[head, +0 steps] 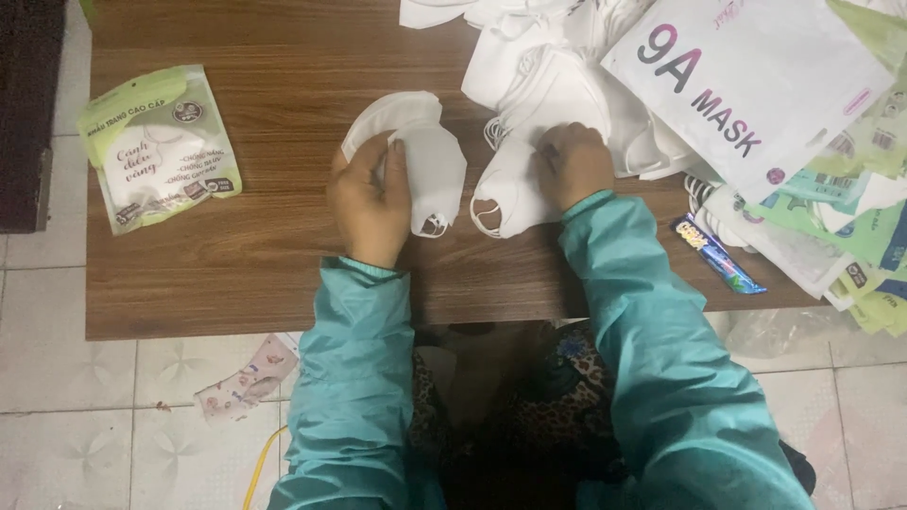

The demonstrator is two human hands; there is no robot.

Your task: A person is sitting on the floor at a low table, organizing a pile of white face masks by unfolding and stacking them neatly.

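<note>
**Both hands on white masks at table edge, one held, one being pulled from the heap**

Left hand (370,200): closed around a small stack of folded white fabric face masks (416,161), thumb on top, fingers wrapped under. The stack sits just above the low brown wood-grain table (265,274), near its centre, ear loops hanging at the lower end. Grip looks set to keep the folded pieces aligned, my read.

Right hand (573,162): fingers curled down and pinching a single folded white mask with looped ear straps (505,203), which lies flat on the table just right of the held stack. Hand rests at the near edge of the big loose pile of white masks (557,76), so it only has to reach a short way for the next piece. The two hands are near each other, not touching.

Layout around them:
- Large white flat paper packet with printed lettering (756,76) lies on top of the pile, upper right, partly covering it.
- Heap of green-and-white printed flat pouches (850,227) at the right table edge, overlapping, some hanging past the rim.
- One filled green-and-white plastic mask pouch (159,146) lies alone at the left, well apart from the hands.
- Small blue foil-wrapped stick (718,253) sits on the table beside the right sleeve.
- Crumpled floral-print cloth scrap (248,378) lies on the pale tiled floor (94,416) below the table.

Both arms in teal jacket sleeves (359,378), forearms over the near table edge.
</note>
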